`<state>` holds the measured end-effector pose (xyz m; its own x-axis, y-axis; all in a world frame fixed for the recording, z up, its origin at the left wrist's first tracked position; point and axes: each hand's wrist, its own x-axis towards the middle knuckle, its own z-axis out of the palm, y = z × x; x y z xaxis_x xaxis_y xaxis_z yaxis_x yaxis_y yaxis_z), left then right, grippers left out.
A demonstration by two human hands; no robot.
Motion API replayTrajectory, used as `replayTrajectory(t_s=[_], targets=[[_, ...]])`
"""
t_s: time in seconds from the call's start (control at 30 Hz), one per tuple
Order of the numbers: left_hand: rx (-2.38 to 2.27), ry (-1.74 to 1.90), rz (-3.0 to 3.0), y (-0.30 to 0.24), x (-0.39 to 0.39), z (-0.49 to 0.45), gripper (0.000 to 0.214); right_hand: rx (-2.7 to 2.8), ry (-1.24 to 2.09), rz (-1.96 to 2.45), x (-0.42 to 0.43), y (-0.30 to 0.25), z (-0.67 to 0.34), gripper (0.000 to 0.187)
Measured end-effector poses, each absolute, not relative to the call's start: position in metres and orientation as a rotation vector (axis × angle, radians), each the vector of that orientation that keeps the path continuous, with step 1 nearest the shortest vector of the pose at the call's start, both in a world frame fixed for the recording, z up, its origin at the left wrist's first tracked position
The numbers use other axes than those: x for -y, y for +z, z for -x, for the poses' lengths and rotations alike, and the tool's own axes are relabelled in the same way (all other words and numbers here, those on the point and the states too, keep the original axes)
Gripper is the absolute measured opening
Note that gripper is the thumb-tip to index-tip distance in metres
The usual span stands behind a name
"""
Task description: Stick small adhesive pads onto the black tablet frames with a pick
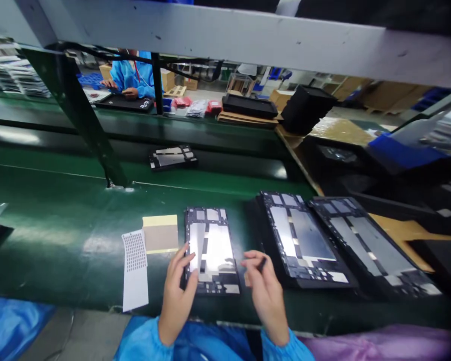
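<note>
- my left hand [177, 296] lies open, fingers steadying the tablet frame [211, 249] on the green belt [60, 220].
- my right hand [265, 293] pinches a thin dark tool [262, 262] beside it.

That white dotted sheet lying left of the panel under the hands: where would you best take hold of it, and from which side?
Probably by its near end. The white dotted sheet lies flat on the green belt, and its near end appears to overhang the belt's front edge, so a thumb and finger could pinch it from below and above. Come from the person's side; the tan pad sits against its far right part.
</note>
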<state>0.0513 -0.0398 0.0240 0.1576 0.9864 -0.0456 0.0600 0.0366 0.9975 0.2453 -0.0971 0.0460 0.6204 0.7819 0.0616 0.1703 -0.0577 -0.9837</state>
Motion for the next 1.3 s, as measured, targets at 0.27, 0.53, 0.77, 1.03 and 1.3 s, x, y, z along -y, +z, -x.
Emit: replayTrajectory(t_s=[0.27, 0.53, 0.77, 1.03, 1.3], targets=[[-0.931, 0.815, -0.571, 0.066, 0.044, -0.042, 0.041, 0.675, 1.1, 0.964, 0.081, 0.079, -0.198, 0.032], [-0.983, 0.877, -1.106, 0.053, 0.048, -0.03, 0.031, 0.899, 0.947, 1.119, 0.095, 0.069, -0.192, 0.011], [-0.979, 0.941, -1.363, 0.065, 0.042, -0.027, 0.031, 1.096, 0.956, 1.15, 0.094, 0.084, -0.199, 0.022], [-0.984, 0.909, -1.361, 0.062, 0.044, -0.029, 0.03, 1.161, 0.924, 1.215, 0.09, 0.084, -0.2, 0.016], [-1.113, 0.833, -1.355, 0.054, 0.047, -0.027, 0.03, 1.152, 0.88, 1.16, 0.103, 0.075, -0.206, 0.017]])
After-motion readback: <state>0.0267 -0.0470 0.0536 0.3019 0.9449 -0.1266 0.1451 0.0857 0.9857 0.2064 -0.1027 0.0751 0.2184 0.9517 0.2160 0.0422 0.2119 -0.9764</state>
